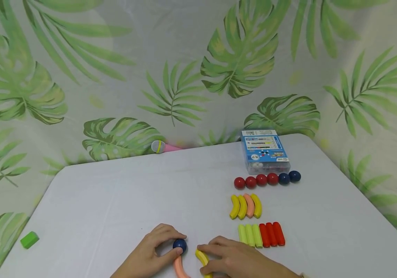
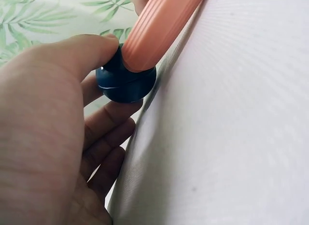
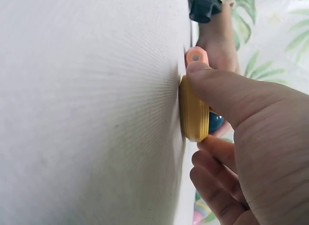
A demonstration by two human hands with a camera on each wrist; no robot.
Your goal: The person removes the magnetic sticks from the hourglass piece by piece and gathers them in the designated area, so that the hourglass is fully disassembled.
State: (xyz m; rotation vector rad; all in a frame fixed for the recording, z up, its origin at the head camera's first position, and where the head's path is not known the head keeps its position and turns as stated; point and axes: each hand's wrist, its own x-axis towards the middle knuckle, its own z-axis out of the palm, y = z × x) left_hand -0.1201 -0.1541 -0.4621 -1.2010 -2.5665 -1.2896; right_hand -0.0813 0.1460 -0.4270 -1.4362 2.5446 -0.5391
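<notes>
My left hand (image 1: 149, 254) pinches a dark blue ball (image 1: 179, 244) between thumb and fingers near the front of the table. A salmon-coloured curved rod (image 2: 161, 29) meets that ball at one end, its ridged side showing in the left wrist view. Just to the right, my right hand (image 1: 238, 258) holds a yellow curved rod (image 1: 202, 257) by its ends, thumb at the near end and a fingertip at the far one. In the right wrist view the yellow rod (image 3: 194, 111) lies close along the tabletop, and the salmon rod's holed end (image 3: 196, 56) shows beyond it.
Right of the hands lie a row of red and blue balls (image 1: 261, 180), several curved rods (image 1: 242, 207) and short straight rods (image 1: 267, 234). Behind them is a clear plastic box with blue label (image 1: 264, 151). A pink toy microphone (image 1: 165, 147) lies at the back, a green block (image 1: 29, 240) far left.
</notes>
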